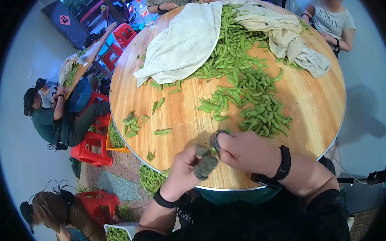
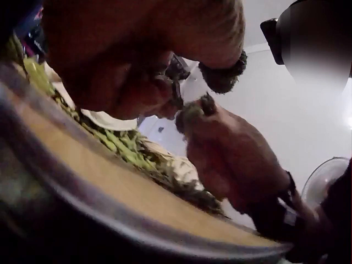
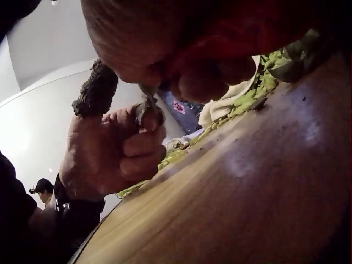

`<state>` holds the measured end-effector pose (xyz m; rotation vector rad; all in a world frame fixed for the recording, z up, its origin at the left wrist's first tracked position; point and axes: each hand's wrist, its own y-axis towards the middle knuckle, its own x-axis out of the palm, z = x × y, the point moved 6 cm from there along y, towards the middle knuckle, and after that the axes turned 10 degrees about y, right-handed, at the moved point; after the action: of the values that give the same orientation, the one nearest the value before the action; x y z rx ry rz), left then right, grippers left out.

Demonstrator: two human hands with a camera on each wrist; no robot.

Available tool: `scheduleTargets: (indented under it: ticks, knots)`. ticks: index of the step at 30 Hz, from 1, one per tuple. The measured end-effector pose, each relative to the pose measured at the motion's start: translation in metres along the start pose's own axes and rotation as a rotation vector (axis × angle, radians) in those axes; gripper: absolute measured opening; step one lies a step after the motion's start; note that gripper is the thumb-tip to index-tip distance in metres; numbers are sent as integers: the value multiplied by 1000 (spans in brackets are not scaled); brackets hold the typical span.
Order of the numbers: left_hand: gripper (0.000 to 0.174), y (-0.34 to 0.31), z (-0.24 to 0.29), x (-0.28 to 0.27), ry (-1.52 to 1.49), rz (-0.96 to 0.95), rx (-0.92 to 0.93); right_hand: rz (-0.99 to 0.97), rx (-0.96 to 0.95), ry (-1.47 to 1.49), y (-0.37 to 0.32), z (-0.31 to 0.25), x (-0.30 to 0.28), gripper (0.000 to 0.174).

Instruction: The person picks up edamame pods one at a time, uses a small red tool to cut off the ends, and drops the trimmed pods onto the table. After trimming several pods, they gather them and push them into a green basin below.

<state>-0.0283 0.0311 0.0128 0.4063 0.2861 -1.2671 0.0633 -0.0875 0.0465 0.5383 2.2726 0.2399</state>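
Note:
My left hand (image 1: 183, 167) and right hand (image 1: 251, 151) meet over the near edge of the round table, fingertips almost together. Between them shows a small bit of green pod (image 1: 213, 150), mostly hidden by the fingers. Dark, fuzzy covers wrap the left thumb (image 1: 206, 167) and forefinger; the left fingers curl at the pod while the thumb stands off. The right hand, with a dark cover at its tip, pinches at the pod from the other side. Just beyond lies a heap of green soybean pods (image 1: 261, 102). In the right wrist view the left hand (image 3: 113, 148) faces the right fingers.
A white cloth (image 1: 183, 41) and a beige cloth (image 1: 279, 28) partly cover the heap on the wooden table (image 1: 180, 121). Loose pods (image 1: 162, 132) lie to the left. A water bottle (image 1: 145, 15) stands at the back. Red stools (image 1: 91, 148) and seated people are around.

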Motion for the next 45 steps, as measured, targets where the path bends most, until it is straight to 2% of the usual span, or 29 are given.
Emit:
scheduleTargets:
  ticks: [2, 4, 5, 7, 8, 10, 11, 14, 15, 16, 17, 18, 20, 21, 22, 24, 26, 28, 30, 31, 33, 34, 36, 38, 40, 41, 42, 43, 45]
  knots:
    - [15, -2, -11, 21, -231, -162, -137, -36, -18, 18, -2, -1, 3, 20]
    - [18, 1, 10, 22, -265, -191, -83, -128, -104, 75, -2, -6, 10, 22]
    - [18, -2, 8, 22, -273, -216, -167, -164, -39, 50, -2, -4, 11, 22]
    - [16, -12, -4, 22, -263, -263, -328, -164, -42, 31, -4, 0, 18, 22]
    - [16, -13, -8, 19, -263, -266, -325, -171, -48, 20, -5, 2, 22, 21]
    - [16, -17, -14, 24, -541, -365, -374, -171, -42, 54, -4, 3, 22, 21]
    - [16, -17, -15, 25, -542, -365, -376, -171, -38, 89, -4, 4, 23, 20]
    - [16, -17, -13, 26, -529, -335, -384, -174, 94, 58, 1, 10, 18, 20]
    - [16, -15, -13, 19, -644, -141, -466, -177, 93, 54, 4, 13, 14, 20]
    - [16, -15, -12, 12, -755, 60, -544, -25, 96, -23, 10, 18, -1, 18]
    - [19, -14, -13, 6, -793, 334, -707, 129, 98, -98, 15, 21, -14, 15]
    - [19, -15, -24, -2, -796, 337, -703, 127, 93, -102, 21, 26, -15, 15]
    - [22, -7, -48, -15, -1374, 176, -491, 111, 35, -392, 31, 29, -13, 9]
    - [29, -9, -50, -19, -1450, 187, -487, 77, -10, -440, 34, 23, -9, 7]
    - [29, -10, -49, -19, -1448, 187, -486, 78, -11, -440, 35, 23, -7, 7]
    - [40, -10, -40, -21, -1512, 261, -388, 48, -59, -504, 36, 21, 1, 8]
    - [43, -8, -32, -14, -1418, 316, -415, 37, -32, -518, 35, 23, 1, 8]
    - [43, -6, -25, -2, -1301, 284, -486, 27, -8, -542, 35, 27, -1, 9]
    - [41, -3, -24, 10, -1279, 209, -455, 259, 25, -129, 36, 27, -17, 11]
    - [36, -2, -19, 16, -1243, 201, -466, 256, 22, -131, 36, 21, -21, 11]
    - [34, 2, -12, 25, -1234, 144, -467, 207, 446, 867, 30, 34, -15, 15]
    - [34, 5, -12, 22, -1233, 149, -466, 204, 444, 869, 30, 34, -14, 15]
    - [41, 13, -7, 24, -1493, 11, -362, 203, 487, 903, 25, 36, -10, 17]
    - [49, 14, -7, 26, -1486, 30, -367, 205, 430, 893, 23, 35, -8, 16]
    - [40, 13, -2, 35, -1376, 79, -471, 207, 379, 885, 20, 34, -3, 16]
    - [24, 14, -2, 41, -1205, -29, -425, 237, 272, 821, 21, 31, -3, 17]
    - [24, 14, -2, 44, -1204, -27, -428, 266, 164, 756, 22, 27, -4, 17]
    - [20, 14, -1, 45, -1100, -18, -397, 266, 165, 758, 21, 29, -1, 17]
    - [13, 14, -6, 42, -983, 3, -278, 306, -20, 381, 19, 20, -9, 22]
